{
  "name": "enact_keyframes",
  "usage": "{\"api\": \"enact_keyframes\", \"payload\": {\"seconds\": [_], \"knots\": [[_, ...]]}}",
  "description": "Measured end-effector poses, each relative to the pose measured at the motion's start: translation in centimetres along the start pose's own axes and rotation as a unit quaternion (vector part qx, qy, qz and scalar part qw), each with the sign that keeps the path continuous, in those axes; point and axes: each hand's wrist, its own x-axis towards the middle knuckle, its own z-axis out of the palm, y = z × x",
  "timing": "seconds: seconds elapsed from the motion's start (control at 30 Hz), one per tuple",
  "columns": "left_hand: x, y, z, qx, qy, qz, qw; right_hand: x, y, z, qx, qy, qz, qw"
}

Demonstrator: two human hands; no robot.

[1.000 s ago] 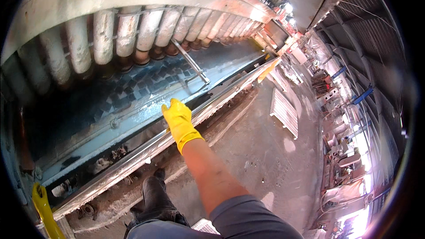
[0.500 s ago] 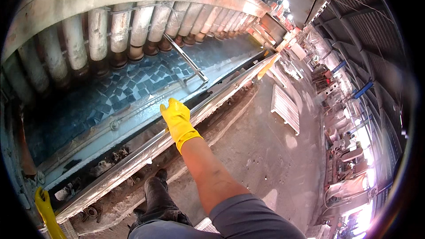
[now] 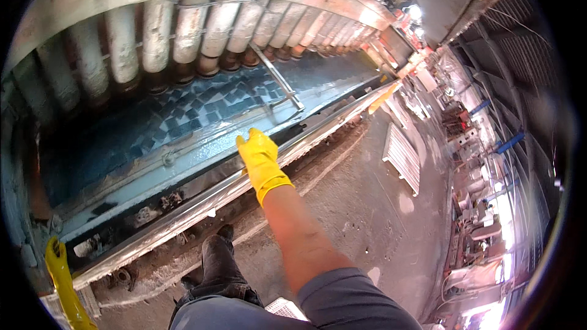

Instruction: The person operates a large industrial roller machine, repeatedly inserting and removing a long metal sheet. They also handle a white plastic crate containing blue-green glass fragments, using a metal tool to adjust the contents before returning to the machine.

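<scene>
yellow-gloved right hand (image 3: 262, 162) laid open, fingers straight, on the long metal rail (image 3: 202, 198) edging the wet blue conveyor bed (image 3: 183, 128). yellow-gloved left hand (image 3: 58, 263) at lower left, by the same rail's near end; grip impossible to tell. black boot (image 3: 217, 256) on the concrete floor (image 3: 367, 208).

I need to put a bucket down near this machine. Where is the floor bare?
Bare concrete floor lies between the metal rail and the white grate. It is crowded along the right, where equipment stands, and by the boot.
</scene>
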Motion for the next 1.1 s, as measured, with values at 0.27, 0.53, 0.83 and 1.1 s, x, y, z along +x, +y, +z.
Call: {"api": "enact_keyframes", "payload": {"seconds": [0.27, 0.53, 0.83, 1.1], "knots": [[1.3, 3.3, -1.6, 0.029, 0.011, -0.034, 0.999, 1.2, -1.8, -0.1, -0.002, 0.044, -0.024, 0.999], [2.4, 6.3, -3.6, 0.025, -0.007, -0.049, 0.998, 2.1, -3.0, -0.4, 0.027, -0.001, 0.016, 1.0], [2.3, 7.2, -4.3, 0.038, 0.006, -0.041, 0.998, 1.8, -4.1, -1.1, 0.046, -0.02, 0.029, 0.998], [3.2, 8.6, -4.6, 0.046, 0.018, -0.033, 0.998, 2.4, -5.3, -1.4, 0.029, -0.017, 0.018, 0.999]]}}
